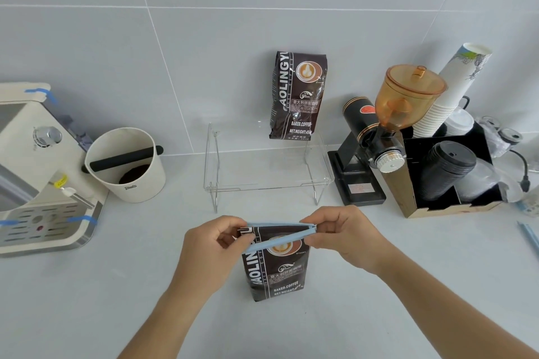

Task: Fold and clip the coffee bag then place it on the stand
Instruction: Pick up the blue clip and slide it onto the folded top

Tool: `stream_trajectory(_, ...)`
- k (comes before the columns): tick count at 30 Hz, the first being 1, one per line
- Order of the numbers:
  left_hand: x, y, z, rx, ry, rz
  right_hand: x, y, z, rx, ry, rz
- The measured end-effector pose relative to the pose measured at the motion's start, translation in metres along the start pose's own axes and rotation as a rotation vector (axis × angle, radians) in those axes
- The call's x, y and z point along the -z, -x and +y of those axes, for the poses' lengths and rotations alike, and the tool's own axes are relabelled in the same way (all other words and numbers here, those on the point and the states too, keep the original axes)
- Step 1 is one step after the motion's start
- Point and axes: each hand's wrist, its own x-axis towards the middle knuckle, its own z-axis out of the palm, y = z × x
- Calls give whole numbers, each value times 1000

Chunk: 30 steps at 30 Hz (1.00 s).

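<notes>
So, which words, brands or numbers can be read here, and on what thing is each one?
Near bag: "AOLING", "BAKED.COFFEE", "NET.WEIGHT"; number unreadable.
Far bag: "AOLINGY", "BAKED.COFFEE", "NET.WEIGHT:454"; small print blurred.
Cream bin: script logo, unreadable.
Grinder plate: too small.

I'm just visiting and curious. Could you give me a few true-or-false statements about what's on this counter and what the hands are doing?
1. Both hands hold a blue clip at the top of the near coffee bag. True.
2. The clip is fully shut. False: it gapes open at the left hand, hinged by the right hand.
3. The clear stand is bare. False: a second coffee bag stands on it.
4. A coffee grinder sits right of the stand. True.
</notes>
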Motion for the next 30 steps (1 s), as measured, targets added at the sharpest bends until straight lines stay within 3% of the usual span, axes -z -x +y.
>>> stream_trajectory(10, 50, 11, -3, -3, -231, -74, -5, 5, 8, 53, 7, 36)
stream_trajectory(16, 46, -1, -6, -14, -388, -390, -6, 5, 11, 63, -24, 35)
stream_trajectory(24, 42, -13, -4, -66, -311, -422, -8, 9, 12, 75, 35, 57)
stream_trajectory(27, 42, -11, 0, -74, -285, -429, -10, 12, 9, 89, 150, 93)
stream_trajectory(30, 41, -8, 2, -76, -237, -425, -10, 14, 4, 180, 470, 143)
